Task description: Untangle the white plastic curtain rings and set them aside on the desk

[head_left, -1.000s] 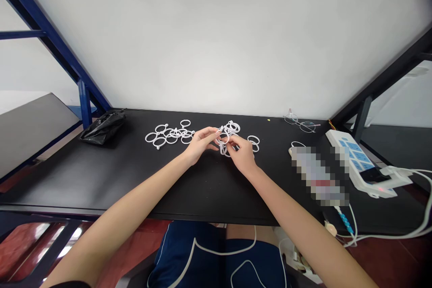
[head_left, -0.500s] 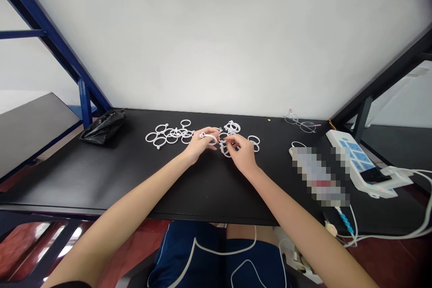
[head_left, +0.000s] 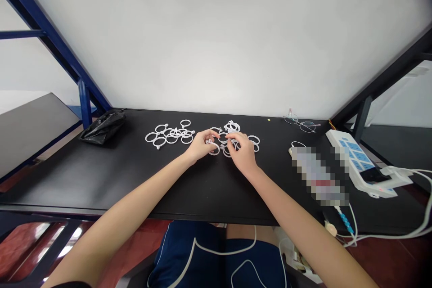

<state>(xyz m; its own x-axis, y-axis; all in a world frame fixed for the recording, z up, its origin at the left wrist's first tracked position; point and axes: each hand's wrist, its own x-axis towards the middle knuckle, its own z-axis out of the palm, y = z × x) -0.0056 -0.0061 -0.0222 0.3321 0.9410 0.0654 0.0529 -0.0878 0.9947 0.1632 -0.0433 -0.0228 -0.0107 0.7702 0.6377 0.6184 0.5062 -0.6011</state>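
My left hand (head_left: 201,145) is just above the black desk, fingers curled. A white plastic ring with a small knob (head_left: 213,149) sits at its thumb and lower fingers, partly covered by them. My right hand (head_left: 243,152) faces it, thumb and index finger close together at a white ring (head_left: 227,150); the exact grip is hidden. Behind the fingertips lie more white rings (head_left: 232,127), some overlapping. A larger loose group of white knobbed rings (head_left: 171,135) spreads left of my left hand. Two overlapping rings (head_left: 254,143) lie beside my right hand.
A crumpled black plastic bag (head_left: 104,127) lies at the desk's left. To the right are thin-framed glasses (head_left: 300,122), a blurred phone (head_left: 319,175) on a cable, and a white power strip (head_left: 359,159). A pale wall (head_left: 216,45) rises behind the black desk (head_left: 202,189).
The ring at my left hand has moved lower and slightly right, and the left fingertips have come nearer the right ones. My right hand has barely moved.
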